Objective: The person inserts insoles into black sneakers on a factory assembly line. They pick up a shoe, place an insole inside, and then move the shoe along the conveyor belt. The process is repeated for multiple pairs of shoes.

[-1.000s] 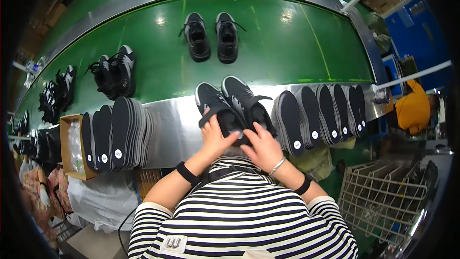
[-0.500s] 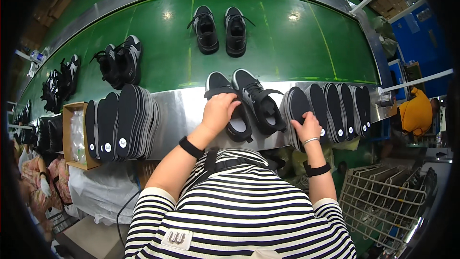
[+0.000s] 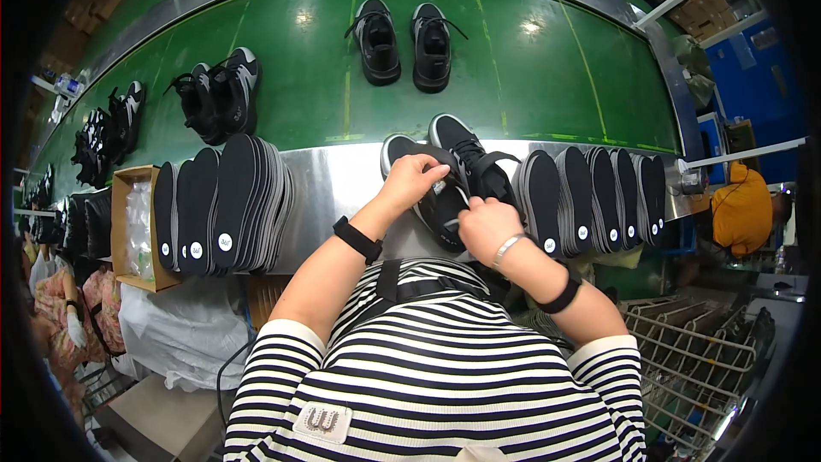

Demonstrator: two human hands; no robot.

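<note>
Two bare hands meet over one black sneaker (image 3: 432, 197) lying on the steel ledge (image 3: 342, 184) at the near edge of the green conveyor belt (image 3: 513, 60). The left hand (image 3: 410, 180) curls over the shoe's opening, fingers bent and pressed close together against its collar and tongue. The right hand (image 3: 483, 224) sits at the shoe's near end with fingers folded inward; whether they pinch something inside the shoe cannot be told, since the knuckles hide the tips. Both wrists wear black bands, and the right one also carries a silver bracelet.

The sneaker is black with a white sole edge, its toe pointing far and left. Its partner, a second black sneaker (image 3: 470, 154), lies just to the right of it, touching it, laces loose.

To the right on the ledge stands a row of dark insoles (image 3: 599, 197) set on edge, each with a small white round sticker. A fuller stack of insoles (image 3: 218, 201) leans at the left, beside a cardboard box (image 3: 128, 222). Farther out on the belt rests a pair of black shoes (image 3: 404, 43), with more pairs (image 3: 214, 94) off to the far left.
</note>
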